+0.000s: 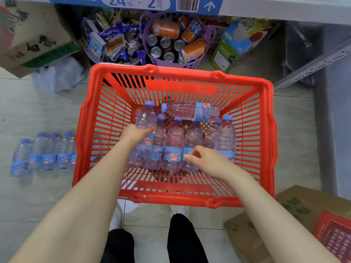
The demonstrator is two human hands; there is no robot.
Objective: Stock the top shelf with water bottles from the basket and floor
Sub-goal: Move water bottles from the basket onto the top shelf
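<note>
A red plastic basket (pixel 266 118) stands on the floor in front of me with several clear water bottles with blue labels and lilac caps lying in it. My left hand (pixel 135 132) is wrapped around the leftmost bottle (pixel 145 117), which is tilted up out of the row. My right hand (pixel 207 161) hovers with fingers apart over the labels of the middle bottles (pixel 172 143). One bottle (pixel 191 111) lies crosswise behind the row. Several more bottles (pixel 43 152) lie side by side on the floor left of the basket.
A purple basket of drink cans (pixel 171 40) and a heap of snack packets (pixel 114 40) sit under the white shelf edge (pixel 284 6) ahead. Cardboard boxes stand at the far left (pixel 28 35) and near right (pixel 266 224). A grey shelf upright (pixel 311 65) rises on the right.
</note>
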